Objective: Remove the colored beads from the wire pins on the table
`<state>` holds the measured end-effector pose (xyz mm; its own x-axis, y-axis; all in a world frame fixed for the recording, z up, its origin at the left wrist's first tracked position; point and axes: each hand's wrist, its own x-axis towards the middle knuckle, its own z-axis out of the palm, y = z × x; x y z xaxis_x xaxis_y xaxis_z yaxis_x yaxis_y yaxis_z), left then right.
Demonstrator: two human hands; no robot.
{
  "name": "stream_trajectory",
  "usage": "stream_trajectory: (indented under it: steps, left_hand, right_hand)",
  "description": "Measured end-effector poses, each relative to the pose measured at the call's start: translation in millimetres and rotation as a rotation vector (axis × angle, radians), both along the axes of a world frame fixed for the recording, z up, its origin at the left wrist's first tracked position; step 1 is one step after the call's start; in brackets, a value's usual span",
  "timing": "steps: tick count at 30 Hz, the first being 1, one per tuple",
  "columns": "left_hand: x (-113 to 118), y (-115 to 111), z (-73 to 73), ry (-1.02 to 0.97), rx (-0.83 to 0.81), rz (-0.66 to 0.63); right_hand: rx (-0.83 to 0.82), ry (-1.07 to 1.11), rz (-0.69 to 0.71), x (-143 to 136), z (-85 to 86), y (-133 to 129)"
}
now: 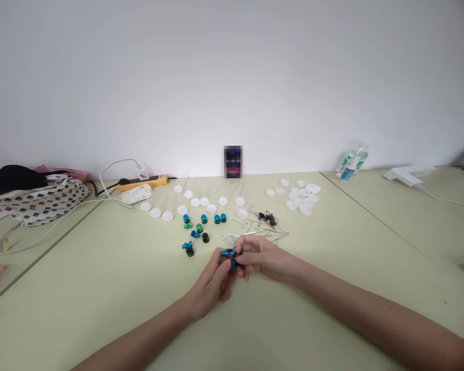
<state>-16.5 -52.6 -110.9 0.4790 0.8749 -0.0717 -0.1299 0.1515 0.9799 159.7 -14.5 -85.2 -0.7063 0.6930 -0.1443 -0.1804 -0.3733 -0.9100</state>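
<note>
Between my two hands, low in the middle of the head view, are blue metal parts (228,252). My left hand (211,286) has its fingers closed round them from the left. From the right, my right hand (265,258) pinches at the same parts with thumb and fingertips. Whether they form one piece or two I cannot tell. Left of the hands lie several blue fittings (204,219), green ones (199,227) and black ones (205,237). Just beyond the fingers, thin metal hex keys (251,234) are scattered beside a cluster of small black parts (267,219).
White round caps (211,208) with clear tubes lie behind the fittings, with more white caps (305,210) to the right. A phone (233,162) leans on the wall. A yellow power strip (158,180), checked cloth (42,198) and clear bag (351,162) stand farther out.
</note>
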Motion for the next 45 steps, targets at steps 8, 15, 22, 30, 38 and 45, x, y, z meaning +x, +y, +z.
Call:
stream_trajectory:
  steps: [8,15,22,30,38,45]
  left_hand:
    - [3.8,-4.3,4.3,0.110,0.121,0.230]
    - [-0.9,-0.1,-0.7,0.304,0.179,0.335]
    - [-1.2,0.7,2.2,0.312,0.147,0.294]
    - [-1.1,-5.7,-4.2,0.279,0.283,0.359]
    - [-2.6,-1.1,-4.3,0.323,0.226,0.276]
    - [0.8,-2.5,1.5,0.309,0.233,0.259]
  right_hand:
    - [-0.117,0.191,0.003,-20.3,-16.5,-19.3]
    - [0.108,0.020,-0.013,-23.1,-16.7,-25.7]
    - [0.322,-0.070,-0.028,-26.1,-9.6,-35.7]
    - [-0.196,0.243,-0.058,-26.6,-14.2,-27.9]
    - [0.141,0.043,0.050,-24.3,-13.6,-32.3]
    - [0.141,0.072,-0.047,-26.1,-13.9,-33.2]
